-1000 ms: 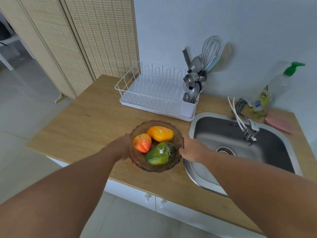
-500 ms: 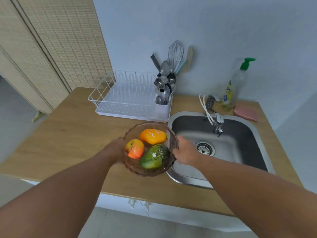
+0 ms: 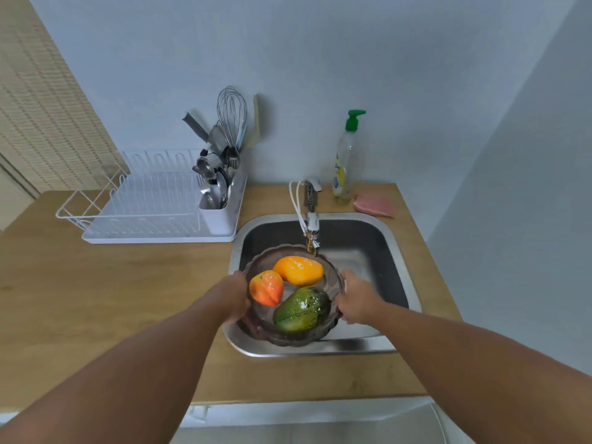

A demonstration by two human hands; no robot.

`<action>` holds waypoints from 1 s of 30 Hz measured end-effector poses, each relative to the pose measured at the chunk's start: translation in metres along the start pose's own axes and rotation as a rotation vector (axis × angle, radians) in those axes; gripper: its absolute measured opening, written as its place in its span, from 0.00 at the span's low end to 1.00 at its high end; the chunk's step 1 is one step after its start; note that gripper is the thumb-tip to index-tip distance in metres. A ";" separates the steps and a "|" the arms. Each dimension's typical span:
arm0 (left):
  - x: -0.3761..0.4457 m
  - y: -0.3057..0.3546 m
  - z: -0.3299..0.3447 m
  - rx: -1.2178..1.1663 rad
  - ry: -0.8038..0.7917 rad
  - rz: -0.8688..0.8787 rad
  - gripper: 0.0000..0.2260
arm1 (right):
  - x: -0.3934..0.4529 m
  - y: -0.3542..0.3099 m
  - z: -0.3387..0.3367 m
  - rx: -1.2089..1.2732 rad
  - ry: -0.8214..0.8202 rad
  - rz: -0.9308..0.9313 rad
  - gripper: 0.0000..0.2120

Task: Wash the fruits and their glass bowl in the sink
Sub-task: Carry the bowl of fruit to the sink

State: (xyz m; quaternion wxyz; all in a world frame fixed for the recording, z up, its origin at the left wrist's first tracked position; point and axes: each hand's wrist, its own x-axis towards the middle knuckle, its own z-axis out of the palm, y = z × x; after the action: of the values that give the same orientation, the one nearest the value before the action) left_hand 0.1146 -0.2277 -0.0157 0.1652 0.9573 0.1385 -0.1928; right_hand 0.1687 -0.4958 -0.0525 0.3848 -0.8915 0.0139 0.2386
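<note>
A brownish glass bowl [image 3: 266, 331] is held over the left half of the steel sink [image 3: 395, 251], just under the faucet [image 3: 312, 219]. Inside it lie an orange fruit [image 3: 298, 270], a red-orange fruit [image 3: 266, 287] and a green speckled fruit [image 3: 302, 309]. My left hand [image 3: 235, 294] grips the bowl's left rim. On the opposite rim my right hand [image 3: 355, 298] holds it. No water is seen running from the faucet.
A white dish rack [image 3: 144, 206] with a utensil holder [image 3: 221, 200] full of spoons and a whisk stands on the wooden counter [image 3: 96, 299] left of the sink. A soap bottle [image 3: 344, 165] with a green pump and a pink sponge [image 3: 374, 205] sit behind the sink.
Both hands carried the bowl with the fruits rightward from above the counter to over the sink, under the faucet. The view has turned to face the sink.
</note>
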 end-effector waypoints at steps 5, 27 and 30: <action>0.034 0.020 0.020 0.028 -0.029 0.035 0.21 | 0.014 0.022 -0.013 -0.012 0.032 0.058 0.10; 0.131 0.011 0.078 0.079 -0.194 0.030 0.26 | 0.080 0.066 0.047 -0.033 0.013 0.290 0.14; 0.129 0.010 0.088 0.073 -0.188 0.006 0.25 | 0.078 0.068 0.047 -0.033 -0.015 0.264 0.13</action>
State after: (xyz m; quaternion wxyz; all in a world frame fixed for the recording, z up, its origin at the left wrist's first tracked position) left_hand 0.2043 -0.2429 -0.1432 0.1433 0.9407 0.1124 -0.2863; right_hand 0.2037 -0.4989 -0.1605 0.3356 -0.8864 0.1243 0.2938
